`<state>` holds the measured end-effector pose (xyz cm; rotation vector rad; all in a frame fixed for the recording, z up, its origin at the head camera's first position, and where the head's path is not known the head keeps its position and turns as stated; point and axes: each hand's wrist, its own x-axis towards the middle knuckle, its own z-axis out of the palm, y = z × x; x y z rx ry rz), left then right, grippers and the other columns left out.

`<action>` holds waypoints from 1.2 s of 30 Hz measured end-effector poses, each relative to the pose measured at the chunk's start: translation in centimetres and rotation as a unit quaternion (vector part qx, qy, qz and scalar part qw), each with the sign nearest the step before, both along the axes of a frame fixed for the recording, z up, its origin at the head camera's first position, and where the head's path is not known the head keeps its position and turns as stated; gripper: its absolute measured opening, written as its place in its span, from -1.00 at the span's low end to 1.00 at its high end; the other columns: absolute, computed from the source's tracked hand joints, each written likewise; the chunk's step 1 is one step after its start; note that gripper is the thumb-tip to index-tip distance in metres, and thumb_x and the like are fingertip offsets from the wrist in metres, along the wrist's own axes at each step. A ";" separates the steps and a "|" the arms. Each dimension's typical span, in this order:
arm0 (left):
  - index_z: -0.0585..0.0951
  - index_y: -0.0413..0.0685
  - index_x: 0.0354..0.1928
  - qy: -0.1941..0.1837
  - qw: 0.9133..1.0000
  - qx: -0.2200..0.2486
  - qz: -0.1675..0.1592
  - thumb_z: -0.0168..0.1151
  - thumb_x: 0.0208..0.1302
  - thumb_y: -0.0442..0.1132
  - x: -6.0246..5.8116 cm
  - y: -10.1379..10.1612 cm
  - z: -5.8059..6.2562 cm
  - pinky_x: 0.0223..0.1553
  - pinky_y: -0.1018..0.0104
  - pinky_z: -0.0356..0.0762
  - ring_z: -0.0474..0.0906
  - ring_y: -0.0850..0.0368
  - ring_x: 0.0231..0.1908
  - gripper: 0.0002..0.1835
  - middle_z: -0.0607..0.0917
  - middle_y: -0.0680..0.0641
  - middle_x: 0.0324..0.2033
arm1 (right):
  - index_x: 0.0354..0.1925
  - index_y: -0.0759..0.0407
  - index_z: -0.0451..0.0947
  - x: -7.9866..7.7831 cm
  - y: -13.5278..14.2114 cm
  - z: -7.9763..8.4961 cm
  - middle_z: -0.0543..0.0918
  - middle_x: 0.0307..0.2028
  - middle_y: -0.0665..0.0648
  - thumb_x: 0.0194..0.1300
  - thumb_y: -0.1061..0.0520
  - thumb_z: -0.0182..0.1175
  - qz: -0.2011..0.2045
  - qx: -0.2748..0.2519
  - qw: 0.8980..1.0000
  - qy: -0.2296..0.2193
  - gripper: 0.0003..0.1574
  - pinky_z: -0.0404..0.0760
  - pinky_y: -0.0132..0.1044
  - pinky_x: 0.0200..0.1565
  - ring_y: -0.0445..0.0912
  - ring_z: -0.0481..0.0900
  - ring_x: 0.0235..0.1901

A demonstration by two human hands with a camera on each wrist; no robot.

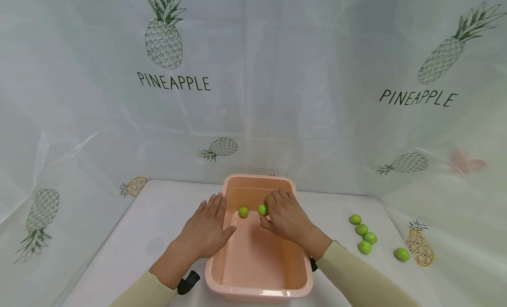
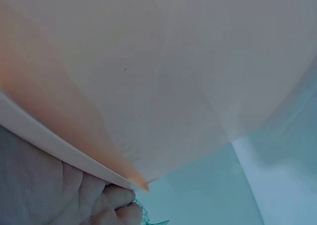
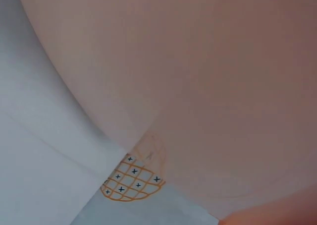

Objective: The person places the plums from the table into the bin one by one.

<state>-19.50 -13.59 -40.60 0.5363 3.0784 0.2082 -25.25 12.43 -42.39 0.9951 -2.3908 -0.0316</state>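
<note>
A pink plastic basin [image 1: 259, 292] stands at the middle of the table. My right hand [image 1: 286, 214] is over its far right part and pinches a green lime [image 1: 262, 210] between thumb and fingers. Left of that, another lime [image 1: 243, 212] lies inside the basin near the far wall. My left hand [image 1: 207, 228] rests on the basin's left rim with fingers straight. In the left wrist view its fingers [image 2: 69, 190] lie along the outside of the rim. The right wrist view shows the basin wall [image 3: 163, 61] close up, and the right hand's hold is not visible there.
To the right of the basin, several limes [image 1: 362, 229] lie close together on the white table [image 1: 166, 210], with a single lime [image 1: 402, 254] farther right. A pineapple-printed curtain [image 1: 277, 100] surrounds the table at the back and sides.
</note>
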 end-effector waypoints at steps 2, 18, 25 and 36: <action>0.10 -0.35 0.64 0.000 1.000 0.001 0.000 0.01 0.59 0.26 0.0 -0.1 -0.1 0.63 -0.20 0.02 -0.02 -0.26 0.66 -0.06 0.09 -0.34 0.64 | -0.30 0.13 0.43 0.0 0.0 0.0 0.39 -0.42 0.00 0.31 -0.06 0.30 -0.001 0.000 1.000 0.000 -0.67 0.42 -0.19 -0.16 -0.07 0.30 -0.35; 0.11 -0.39 0.62 0.002 1.000 0.016 -0.003 0.07 0.59 0.20 0.2 0.0 0.1 0.63 -0.20 0.04 0.01 -0.27 0.65 -0.08 0.11 -0.37 0.63 | -0.23 0.21 0.49 -0.2 0.2 -0.3 0.46 -0.40 0.05 0.27 -0.06 0.33 0.009 -0.012 1.000 0.011 -0.62 0.43 -0.18 -0.18 -0.04 0.32 -0.36; 0.11 -0.40 0.62 0.000 1.000 0.025 -0.003 0.08 0.59 0.17 0.4 0.0 0.3 0.62 -0.20 0.05 0.03 -0.27 0.64 -0.09 0.13 -0.37 0.63 | -0.22 0.21 0.51 -0.3 0.3 -0.4 0.47 -0.40 0.05 0.22 -0.07 0.34 0.013 -0.020 0.999 0.026 -0.61 0.38 -0.19 -0.23 -0.03 0.32 -0.36; 0.11 -0.40 0.62 0.000 1.000 0.020 -0.002 0.06 0.59 0.21 0.2 0.0 0.0 0.61 -0.20 0.08 0.04 -0.27 0.64 -0.07 0.13 -0.37 0.62 | -0.24 0.19 0.50 -0.2 0.3 -0.5 0.46 -0.39 0.04 0.24 -0.05 0.32 0.005 -0.015 1.000 0.015 -0.65 0.37 -0.20 -0.22 -0.04 0.30 -0.36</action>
